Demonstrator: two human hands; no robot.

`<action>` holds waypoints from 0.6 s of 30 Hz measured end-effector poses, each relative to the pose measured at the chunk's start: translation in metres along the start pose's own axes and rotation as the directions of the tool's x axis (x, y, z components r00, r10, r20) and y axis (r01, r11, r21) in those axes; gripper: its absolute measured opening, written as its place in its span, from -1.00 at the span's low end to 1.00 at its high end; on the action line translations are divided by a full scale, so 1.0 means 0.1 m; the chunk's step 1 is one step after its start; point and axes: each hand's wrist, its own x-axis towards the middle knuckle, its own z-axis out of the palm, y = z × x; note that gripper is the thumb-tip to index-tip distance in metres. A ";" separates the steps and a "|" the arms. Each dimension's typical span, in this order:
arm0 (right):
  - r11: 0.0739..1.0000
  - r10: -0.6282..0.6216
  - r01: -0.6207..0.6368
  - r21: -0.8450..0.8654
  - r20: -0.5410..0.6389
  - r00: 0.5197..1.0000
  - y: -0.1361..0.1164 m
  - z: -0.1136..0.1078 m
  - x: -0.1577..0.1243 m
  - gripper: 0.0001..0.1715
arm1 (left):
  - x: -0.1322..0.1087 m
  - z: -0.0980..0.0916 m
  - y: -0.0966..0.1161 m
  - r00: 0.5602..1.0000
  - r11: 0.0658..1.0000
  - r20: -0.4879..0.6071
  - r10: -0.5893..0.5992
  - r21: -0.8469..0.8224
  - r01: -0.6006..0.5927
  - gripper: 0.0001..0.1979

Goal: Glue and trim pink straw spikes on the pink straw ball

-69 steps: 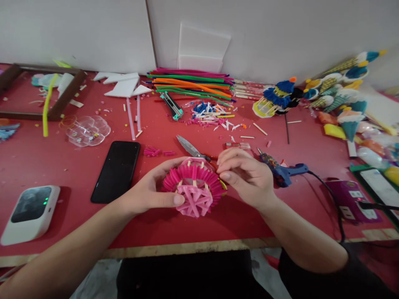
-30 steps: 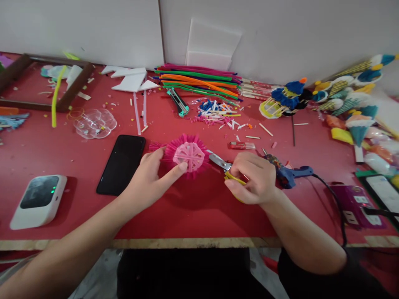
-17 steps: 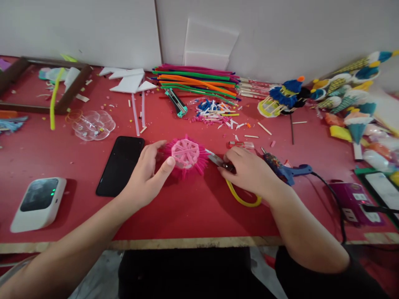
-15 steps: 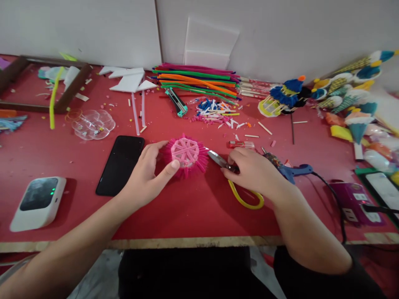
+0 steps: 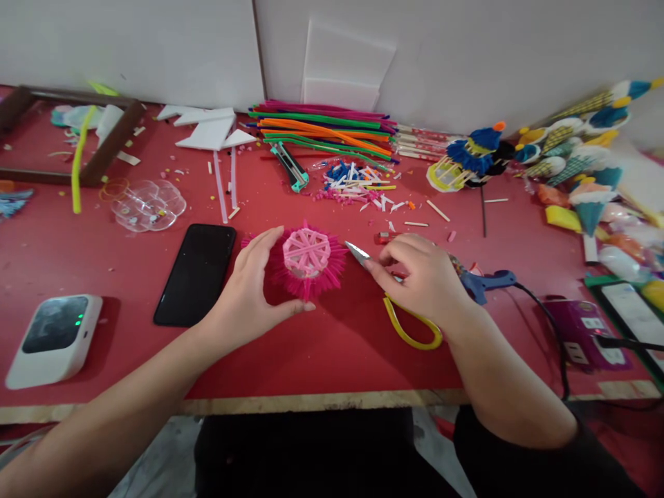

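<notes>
A pink spiky pipe-cleaner piece [image 5: 307,253], with a pale pink spoked top and darker bristles all round, is near the middle of the red table. My left hand [image 5: 254,287] curves round its left side, fingers at the far edge and thumb against the lower bristles. To the right, my right hand [image 5: 415,273] grips yellow-handled scissors [image 5: 415,333] around their middle. Their blades point up and left, the tip close to the bristles; I cannot tell if it touches. Part of the scissors is hidden under my fingers.
A black phone [image 5: 196,275] and white device [image 5: 54,339] lie left. Behind are a utility knife [image 5: 288,166], coloured pipe cleaners [image 5: 321,131] and cut scraps [image 5: 357,180]. A blue glue gun [image 5: 485,282] with a cord lies right, near a purple power box [image 5: 588,332].
My left thumb has moved off the top of the pink piece to its lower bristles. My right hand has slid slightly forward over the scissors, covering more of them.
</notes>
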 end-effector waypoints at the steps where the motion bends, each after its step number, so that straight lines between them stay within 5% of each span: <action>1: 0.999 -0.043 0.043 0.030 -0.024 0.999 -0.02 0.02 0.00 -0.70 | 0.00 0.00 0.00 1.000 1.000 -0.017 0.023 0.018 -0.023 -0.01; 10: 0.979 -0.199 0.192 0.067 0.119 0.973 -0.13 0.17 -0.07 -0.80 | 0.02 0.00 0.02 0.984 0.981 -0.068 0.165 0.112 -0.157 -0.24; 18: 0.957 -0.258 0.242 0.161 0.086 0.962 -0.19 0.25 -0.07 -0.63 | 0.02 0.06 0.03 0.998 0.996 -0.006 -0.058 -0.073 0.058 -0.20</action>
